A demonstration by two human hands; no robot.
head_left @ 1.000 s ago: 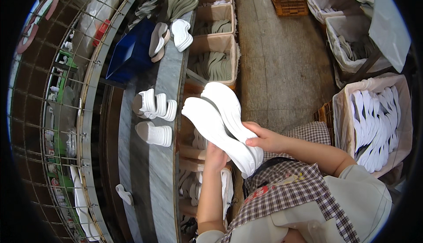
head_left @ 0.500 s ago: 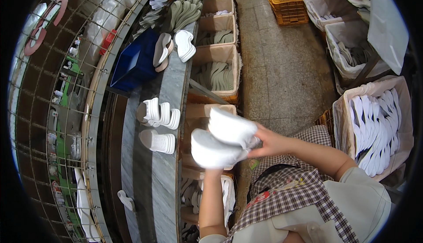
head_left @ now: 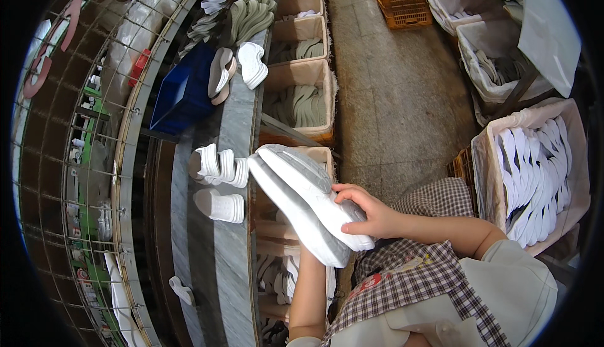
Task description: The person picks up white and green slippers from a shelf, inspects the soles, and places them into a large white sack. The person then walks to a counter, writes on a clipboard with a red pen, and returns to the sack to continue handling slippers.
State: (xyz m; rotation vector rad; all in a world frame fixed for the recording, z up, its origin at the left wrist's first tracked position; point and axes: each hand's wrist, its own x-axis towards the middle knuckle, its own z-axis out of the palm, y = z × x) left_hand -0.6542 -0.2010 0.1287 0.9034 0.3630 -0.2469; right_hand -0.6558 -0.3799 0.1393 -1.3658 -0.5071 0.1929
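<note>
A pair of white shoe soles with grey faces (head_left: 286, 190) is held in front of me, side by side and slanting down to the right. My right hand (head_left: 370, 213) grips them near their lower right end, thumb on one side and fingers on the other. My left forearm (head_left: 308, 290) rises to the soles from below; its hand is hidden behind them, so its fingers do not show. On the grey bench to the left stand stacked white soles (head_left: 229, 167), with another short stack of white soles (head_left: 225, 207) nearer me.
The bench (head_left: 217, 271) also bears a blue bin (head_left: 182, 92), a small white piece (head_left: 182, 290) and piles of grey-green soles (head_left: 251, 16). Lined crates (head_left: 327, 89) stand along its right side. Across the aisle, a lined crate (head_left: 484, 177) holds many white soles. Wire mesh (head_left: 56, 190) rises at far left.
The soles have turned from a blurred, roughly level position to a slanted one with their grey faces showing. My right hand has shifted slightly and now grips their lower end.
</note>
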